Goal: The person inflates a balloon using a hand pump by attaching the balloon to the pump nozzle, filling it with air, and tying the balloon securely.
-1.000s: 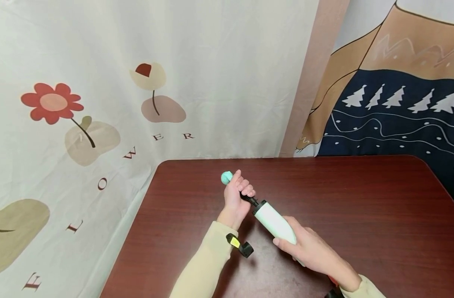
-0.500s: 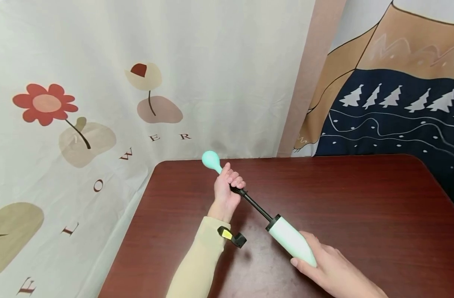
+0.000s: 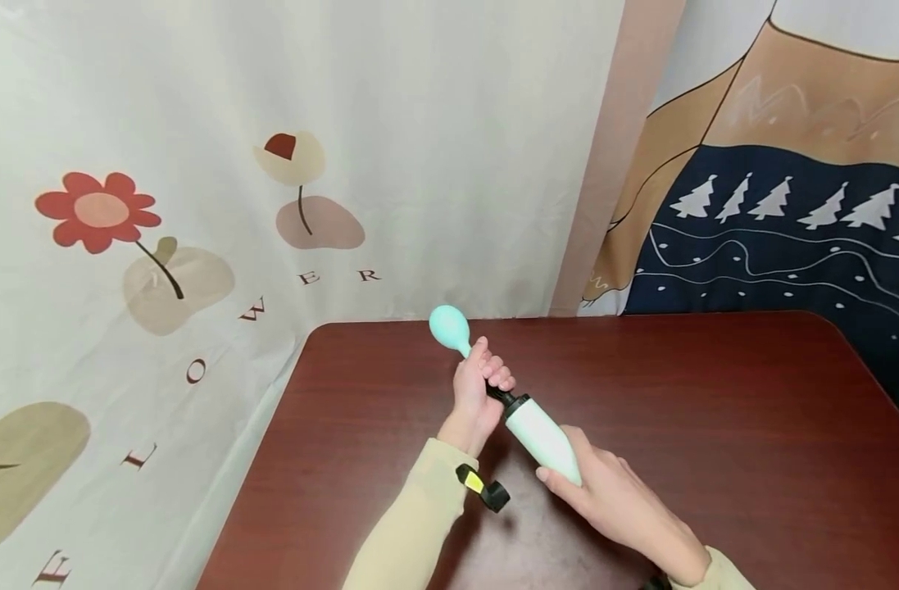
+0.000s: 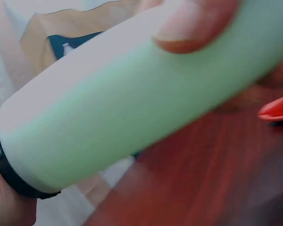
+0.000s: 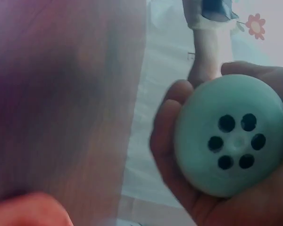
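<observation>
In the head view a pale green balloon pump (image 3: 543,441) slants between the two hands above the table. My left hand (image 3: 481,385) grips its black nozzle end, where the neck of a small, partly inflated teal balloon (image 3: 448,326) comes out past the thumb. My right hand (image 3: 615,492) wraps round the rounded rear of the pump body. Little of the black rod shows between hand and body. The left wrist view has the green pump barrel (image 4: 99,117) close up, a right-hand thumb (image 4: 188,28) on top. Several round holes mark the pump's end (image 5: 198,141) in the right wrist view.
Beneath the hands lies a dark red-brown table (image 3: 700,410) with rounded corners. A white flower-print curtain (image 3: 449,164) hangs behind and to the left; a navy tree-print cloth (image 3: 774,246) hangs at right. A black wrist camera (image 3: 493,496) sticks out from the left sleeve.
Half a second ago the pump rod was drawn out long; now it is pushed in and both hands are closer together. The balloon is larger than one second ago.
</observation>
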`<state>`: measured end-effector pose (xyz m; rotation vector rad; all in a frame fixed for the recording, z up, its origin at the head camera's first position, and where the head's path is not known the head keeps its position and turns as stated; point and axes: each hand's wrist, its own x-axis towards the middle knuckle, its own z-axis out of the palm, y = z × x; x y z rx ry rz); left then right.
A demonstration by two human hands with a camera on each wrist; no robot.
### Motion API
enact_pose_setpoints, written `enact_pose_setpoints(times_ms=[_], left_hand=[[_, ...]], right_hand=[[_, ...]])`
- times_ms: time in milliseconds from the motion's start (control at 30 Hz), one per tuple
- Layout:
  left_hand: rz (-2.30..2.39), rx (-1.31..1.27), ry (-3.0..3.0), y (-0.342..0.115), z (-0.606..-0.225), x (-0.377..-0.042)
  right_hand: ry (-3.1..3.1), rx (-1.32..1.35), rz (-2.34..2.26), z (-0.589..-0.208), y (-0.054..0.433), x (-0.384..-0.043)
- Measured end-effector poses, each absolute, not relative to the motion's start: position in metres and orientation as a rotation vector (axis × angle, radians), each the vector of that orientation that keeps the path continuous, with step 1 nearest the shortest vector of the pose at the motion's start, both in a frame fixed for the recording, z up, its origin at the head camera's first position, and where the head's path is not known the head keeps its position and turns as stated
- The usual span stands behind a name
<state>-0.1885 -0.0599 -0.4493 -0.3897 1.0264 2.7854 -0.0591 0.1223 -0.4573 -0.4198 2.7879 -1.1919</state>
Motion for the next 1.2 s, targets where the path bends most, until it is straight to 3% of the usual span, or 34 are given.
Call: enact_pose_setpoints(times_ms=[167,433,667,900,1200], left_hand=[[2.801,-0.382,1.029,-0.085,-0.435,-0.204],[2.907,-0.356,0.897,-0.132,-0.423,-0.221],[2.797,-0.317,1.025,-0.104,-0.435,-0.211],[2.708,-0.312,1.103,-0.070,-0.447,-0.196],[2.799,-0.355,0.972,-0.098,-0.442,-0.212]], right_hand=[[2.745,-0.397,-1.257,-0.460,0.115,-0.061],[2.672,-0.326,-1.116,-0.462,0.134,-0.035],[2.768,-0.462,-1.162,-0.473,0.122,-0.041],[2.668,-0.359,-1.346,-0.470,0.110,-0.058],[2.669,-0.267,-1.182,-0.469,0.128,-0.040]])
